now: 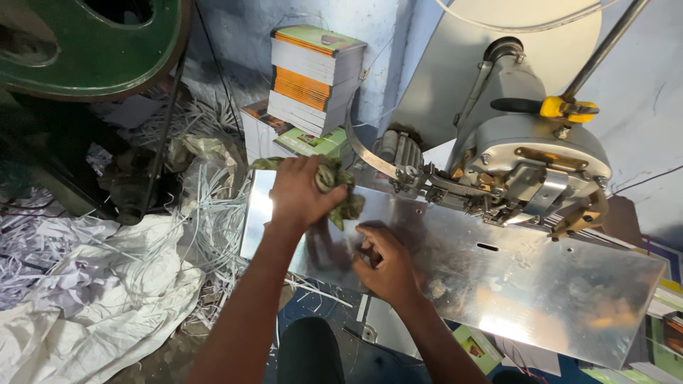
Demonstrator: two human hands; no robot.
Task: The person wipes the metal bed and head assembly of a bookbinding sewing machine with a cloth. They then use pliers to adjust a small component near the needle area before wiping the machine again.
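Observation:
My left hand (302,192) presses a crumpled olive-green rag (340,186) onto the left part of a shiny steel machine table (541,284). My right hand (384,264) rests on the same plate a little nearer to me, fingers curled, with nothing visible in it. The grey machine head (530,153) with a yellow-tipped lever (567,108) hangs over the plate to the right of both hands. A thin metal band (366,153) curves from the head toward the rag.
Stacked printed booklets (313,78) lean on the blue wall behind the plate. Paper strip offcuts (213,206) and a white sack (107,306) cover the floor at left. A green machine frame (92,43) looms at upper left. More booklets (662,320) lie at right.

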